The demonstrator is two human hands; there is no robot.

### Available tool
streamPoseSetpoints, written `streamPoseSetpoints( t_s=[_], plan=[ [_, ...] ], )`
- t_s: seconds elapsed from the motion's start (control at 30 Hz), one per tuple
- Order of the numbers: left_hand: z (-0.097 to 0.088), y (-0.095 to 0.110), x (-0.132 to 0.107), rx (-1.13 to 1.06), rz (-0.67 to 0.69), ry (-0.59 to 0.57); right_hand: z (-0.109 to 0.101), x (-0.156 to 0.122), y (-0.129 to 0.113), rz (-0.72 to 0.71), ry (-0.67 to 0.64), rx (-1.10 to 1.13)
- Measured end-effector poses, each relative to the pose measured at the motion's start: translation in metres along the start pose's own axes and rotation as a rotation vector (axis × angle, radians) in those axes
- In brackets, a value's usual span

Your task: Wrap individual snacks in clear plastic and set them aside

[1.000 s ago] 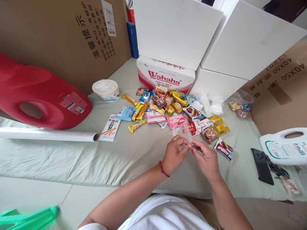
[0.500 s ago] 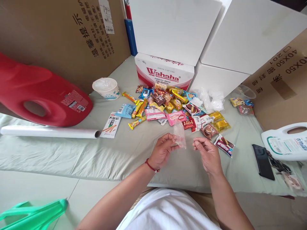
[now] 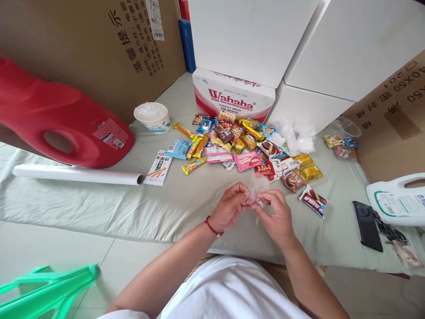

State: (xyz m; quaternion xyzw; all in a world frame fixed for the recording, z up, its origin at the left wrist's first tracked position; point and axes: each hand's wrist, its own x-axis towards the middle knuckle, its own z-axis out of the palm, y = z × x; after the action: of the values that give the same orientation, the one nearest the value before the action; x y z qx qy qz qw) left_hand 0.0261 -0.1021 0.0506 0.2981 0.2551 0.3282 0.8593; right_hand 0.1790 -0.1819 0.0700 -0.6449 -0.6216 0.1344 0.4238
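Thin, crinkled clear plastic (image 3: 260, 183), 2 pinching hands (image 3: 278, 217)

Bag (image 3: 260, 184): clear plastic (crinkled); red jug (image 3: 75, 110): smooth plastic.

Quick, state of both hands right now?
Left hand: closed, fingertips pinching a clear plastic bag.
Right hand: closed, thumb and fingers gripping the same bag.

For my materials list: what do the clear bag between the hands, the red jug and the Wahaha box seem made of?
Clear bag: probably thin, glossy plastic film; it is see-through and crinkled.
Red jug: likely moulded plastic, with soft sheen on smooth, rounded sides.
Wahaha box: apparently cardboard, fairly matt, with printed flat sides.
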Motion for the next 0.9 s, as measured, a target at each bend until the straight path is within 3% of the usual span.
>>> streamPoseSetpoints(
  t_s=[0.23, 0.37, 0.53, 0.73, 0.8, 0.9],
  plan=[
    [-0.006, -0.015, -0.001, 0.075, 0.091, 0.067, 0.022, -0.002, 0.012, 0.144, 0.029, 0.135],
    [-0.011, -0.022, -0.001, 0.327, 0.174, 0.151, 0.024, -0.002, 0.008, 0.192, -0.041, 0.298],
    [-0.008, -0.026, -0.007, 0.778, 0.34, 0.216, 0.029, 0.002, -0.002, 0.138, 0.04, 0.12],
    [-0.015, -0.023, -0.009, 0.9, 0.424, 0.269, 0.03, 0.002, 0.007, 0.289, 0.124, 0.278],
    [-0.017, -0.022, -0.009, 0.939, 0.449, 0.265, 0.029, 0.001, 0.008, 0.299, 0.076, 0.349],
    [-0.013, -0.022, -0.009, 0.972, 0.503, 0.184, 0.029, 0.002, 0.005, 0.276, -0.094, 0.45]
  ],
)
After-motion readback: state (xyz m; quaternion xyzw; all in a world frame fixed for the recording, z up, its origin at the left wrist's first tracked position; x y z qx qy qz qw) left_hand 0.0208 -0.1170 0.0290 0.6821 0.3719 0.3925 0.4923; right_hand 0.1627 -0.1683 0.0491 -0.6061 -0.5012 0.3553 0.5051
